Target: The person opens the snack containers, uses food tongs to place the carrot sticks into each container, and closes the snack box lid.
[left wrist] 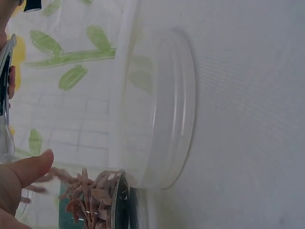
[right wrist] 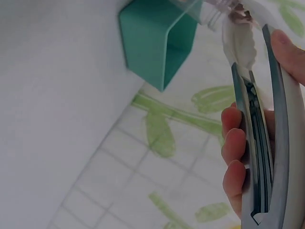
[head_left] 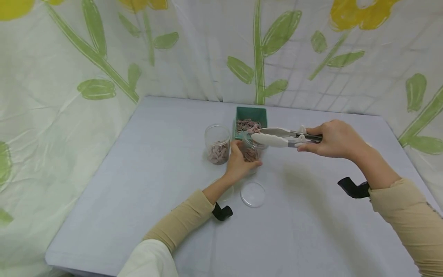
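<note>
In the head view, my left hand [head_left: 238, 165] grips a clear jar [head_left: 250, 154] partly filled with brownish dried strips. My right hand [head_left: 337, 140] holds white-tipped metal tongs [head_left: 277, 139], their tips at that jar's mouth. Some strips [right wrist: 242, 13] show between the tongs' tips in the right wrist view. Behind the held jar stands a green box [head_left: 254, 113] with more strips inside. To the left is a second clear jar [head_left: 218, 150], open at the top, with strips in its lower half. The left wrist view shows strips [left wrist: 93, 200] within clear walls near my thumb.
Two clear round lids lie on the table [head_left: 304, 231] in front of the jars: one lid [head_left: 253, 194] in plain sight, the other lid [head_left: 226, 194] partly behind my left forearm. A white curtain [head_left: 207, 50] painted with flowers hangs behind the table.
</note>
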